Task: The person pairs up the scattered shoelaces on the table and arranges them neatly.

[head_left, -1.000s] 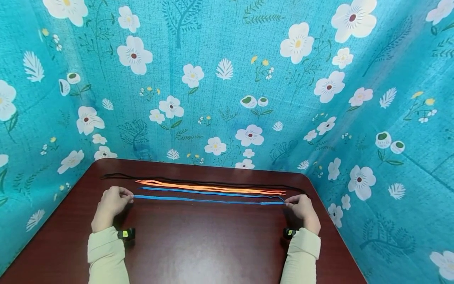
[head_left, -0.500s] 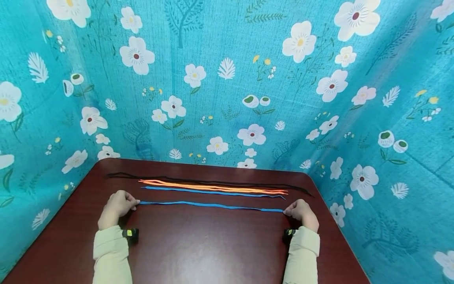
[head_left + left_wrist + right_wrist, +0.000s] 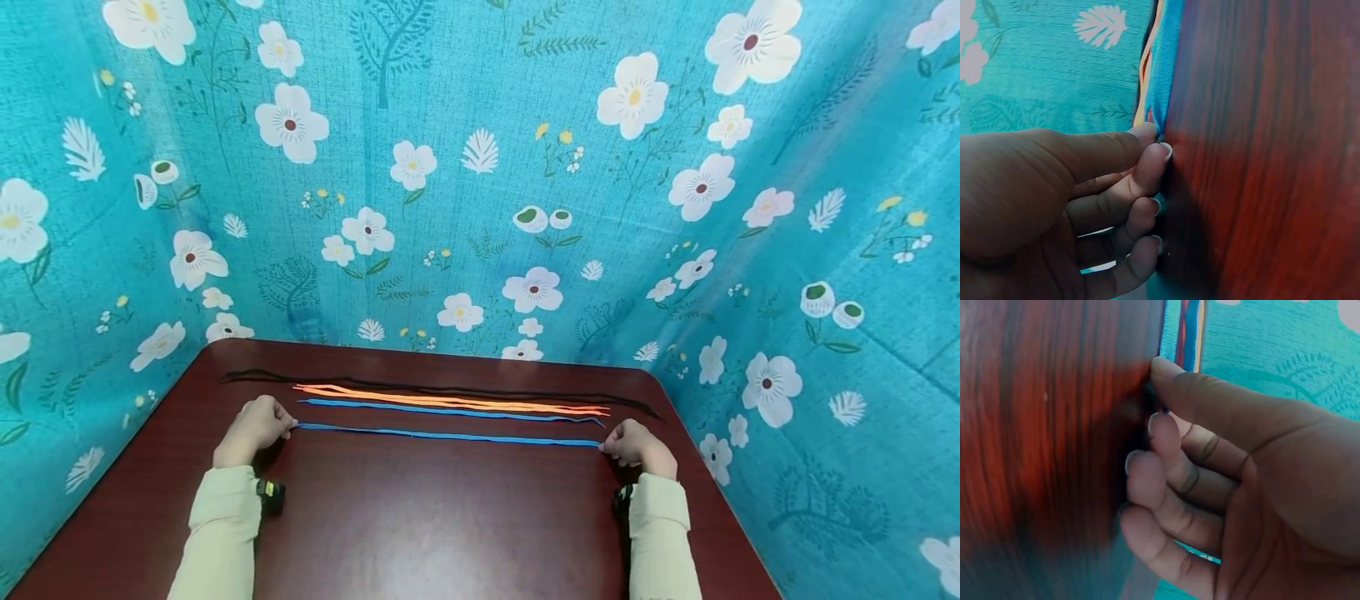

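A flat blue shoelace [image 3: 450,436] stretches straight from side to side over the brown table. Thumb and forefinger of my left hand [image 3: 258,423] pinch its left end, and the other fingers curl loosely, as the left wrist view shows. At the opposite end my right hand [image 3: 636,444] pinches the lace's tip between thumb and finger; the tip itself is hidden there. Just beyond lies a second blue shoelace [image 3: 435,408], its right end slightly bent. Orange shoelaces [image 3: 390,398] lie side by side behind that one, with a long black shoelace [image 3: 251,375] farthest back.
The dark brown table [image 3: 442,517] has rounded far corners. A teal flowered curtain [image 3: 465,208] hangs close behind its back edge and along both sides. Each wrist wears a small black camera below a pale sleeve [image 3: 225,508].
Both hands have drawn the front blue shoelace nearer to me, widening the gap to the other blue one. Slightly wavy half a second ago, it is now straight.
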`<control>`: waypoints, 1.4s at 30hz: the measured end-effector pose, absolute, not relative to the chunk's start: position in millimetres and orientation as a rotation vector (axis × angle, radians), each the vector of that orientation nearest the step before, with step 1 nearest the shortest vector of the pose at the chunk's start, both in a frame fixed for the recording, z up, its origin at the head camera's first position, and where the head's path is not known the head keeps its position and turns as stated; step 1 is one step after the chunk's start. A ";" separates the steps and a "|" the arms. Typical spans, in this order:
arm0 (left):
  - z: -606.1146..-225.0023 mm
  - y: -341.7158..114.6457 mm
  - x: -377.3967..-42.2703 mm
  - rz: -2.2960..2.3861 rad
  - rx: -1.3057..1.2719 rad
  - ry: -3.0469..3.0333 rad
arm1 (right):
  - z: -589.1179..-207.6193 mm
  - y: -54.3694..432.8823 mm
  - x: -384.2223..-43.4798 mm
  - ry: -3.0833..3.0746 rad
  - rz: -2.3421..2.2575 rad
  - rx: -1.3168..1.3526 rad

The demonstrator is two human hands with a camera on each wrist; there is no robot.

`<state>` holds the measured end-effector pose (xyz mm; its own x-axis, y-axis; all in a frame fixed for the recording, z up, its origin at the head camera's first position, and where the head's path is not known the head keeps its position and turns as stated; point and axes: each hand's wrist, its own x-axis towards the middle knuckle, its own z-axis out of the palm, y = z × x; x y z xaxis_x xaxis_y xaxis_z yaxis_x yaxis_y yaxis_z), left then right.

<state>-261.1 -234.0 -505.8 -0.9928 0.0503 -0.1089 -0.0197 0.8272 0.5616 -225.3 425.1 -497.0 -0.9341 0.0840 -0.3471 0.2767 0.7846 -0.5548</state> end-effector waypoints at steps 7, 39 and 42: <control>-510.1 -236.0 -279.3 0.901 0.023 2.863 | -492.2 425.4 -236.8 2.701 -0.857 0.211; -517.3 -236.7 -301.4 0.969 0.113 2.834 | -502.8 438.4 -259.0 2.687 -0.926 0.160; -518.3 -236.3 -302.3 0.974 0.137 2.846 | -502.6 440.5 -259.1 2.685 -0.926 0.142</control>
<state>-302.3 -236.3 -518.3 -0.9873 0.1281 -0.0937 0.0438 0.7876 0.6147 -259.1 440.5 -502.6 -0.9510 -0.0035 -0.3092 0.1878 0.7878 -0.5866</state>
